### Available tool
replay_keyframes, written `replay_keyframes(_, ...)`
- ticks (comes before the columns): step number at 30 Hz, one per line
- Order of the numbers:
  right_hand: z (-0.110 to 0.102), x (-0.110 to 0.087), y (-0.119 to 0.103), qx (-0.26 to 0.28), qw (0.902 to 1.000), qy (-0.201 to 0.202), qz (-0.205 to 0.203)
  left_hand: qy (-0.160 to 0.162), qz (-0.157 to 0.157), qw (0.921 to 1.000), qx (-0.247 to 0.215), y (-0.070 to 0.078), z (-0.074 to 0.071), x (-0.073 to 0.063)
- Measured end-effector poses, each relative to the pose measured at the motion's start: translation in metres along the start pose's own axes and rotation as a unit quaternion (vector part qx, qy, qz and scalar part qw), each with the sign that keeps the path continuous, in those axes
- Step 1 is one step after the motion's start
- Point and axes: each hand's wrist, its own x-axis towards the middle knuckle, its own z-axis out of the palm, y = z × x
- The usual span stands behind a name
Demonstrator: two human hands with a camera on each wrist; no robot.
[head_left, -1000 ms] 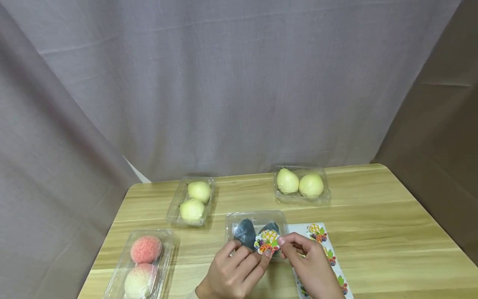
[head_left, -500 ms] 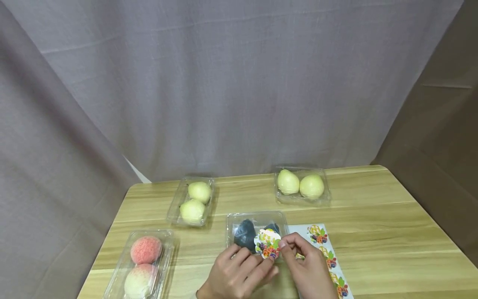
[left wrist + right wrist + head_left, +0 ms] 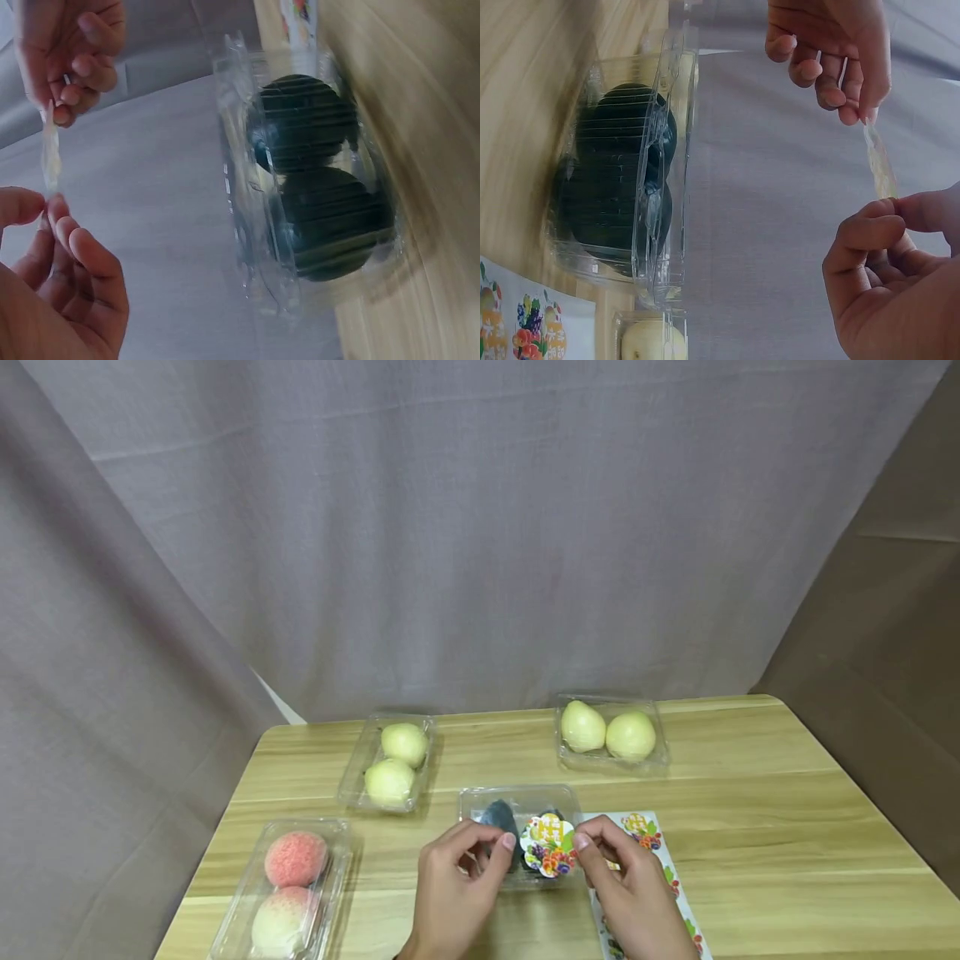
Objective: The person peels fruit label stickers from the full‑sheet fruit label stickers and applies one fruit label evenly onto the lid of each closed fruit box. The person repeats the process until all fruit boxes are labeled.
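Note:
A round fruit-print sticker (image 3: 547,846) stands up between my two hands, above the middle of the table. Thumb and fingertip of my left hand (image 3: 453,881) pinch its left edge, and my right hand (image 3: 633,889) pinches the opposite edge the same way. Seen edge-on in the left wrist view, the sticker (image 3: 51,154) is a thin, partly see-through sliver. Behind it sits a clear plastic box (image 3: 517,793), its lid down, with two dark green rounded fruits (image 3: 300,124) inside. In the head view the sticker overlaps one of those fruits.
A white sticker sheet (image 3: 681,906) lies partly under my right hand. Clear boxes with pale yellow pears (image 3: 390,781) stand at the back left and back right, and a box with two peaches (image 3: 296,860) at the front left. Grey curtain (image 3: 480,527) hangs behind the table.
My left hand has turned, its thumb now on top, and pinches the sticker's left edge instead of the bottom. The sticker has shifted slightly right; its printed face now stands upright in view.

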Motion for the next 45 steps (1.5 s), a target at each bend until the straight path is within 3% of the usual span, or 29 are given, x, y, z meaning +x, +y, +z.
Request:
replay_keyframes(2,0.0,0.001,-0.001,0.006,0.9999,-0.008,0.009,-0.013,-0.039,0.9991,-0.007,0.003,0.0,0.0)
replay_keyframes(4,0.0,0.001,-0.001,0.009,0.9997,-0.015,0.014,-0.021,-0.059,0.998,-0.013,0.005,0.0,0.0)
replay_keyframes(8,0.0,0.003,-0.002,-0.001,0.9994,-0.021,0.028,-0.027,-0.071,0.9967,-0.028,0.004,0.001,0.0)
replay_keyframes(15,0.001,0.01,0.002,-0.091,0.9934,0.005,0.071,-0.019,-0.086,0.9959,-0.024,0.002,0.004,0.002)
replay_keyframes(18,0.003,0.013,0.004,-0.096,0.9921,0.009,0.081,-0.009,-0.106,0.9939,-0.029,-0.001,0.005,0.003)
replay_keyframes(24,0.009,0.02,0.011,-0.077,0.9955,0.004,0.055,-0.001,-0.137,0.9888,-0.058,-0.006,0.005,0.006)
replay_keyframes(31,0.012,0.031,0.016,-0.062,0.9978,0.01,0.023,-0.036,-0.168,0.9832,-0.061,-0.014,0.004,0.013)
replay_keyframes(35,0.013,0.039,0.015,-0.07,0.9972,0.003,0.027,-0.043,-0.169,0.9846,-0.012,-0.018,0.004,0.023)
replay_keyframes(38,0.015,0.046,0.016,-0.091,0.9952,-0.003,0.036,-0.044,-0.162,0.9843,0.056,-0.02,0.004,0.029)
replay_keyframes(45,0.018,0.059,0.024,-0.124,0.9909,-0.036,0.038,-0.047,-0.129,0.9694,0.203,-0.027,0.008,0.034)
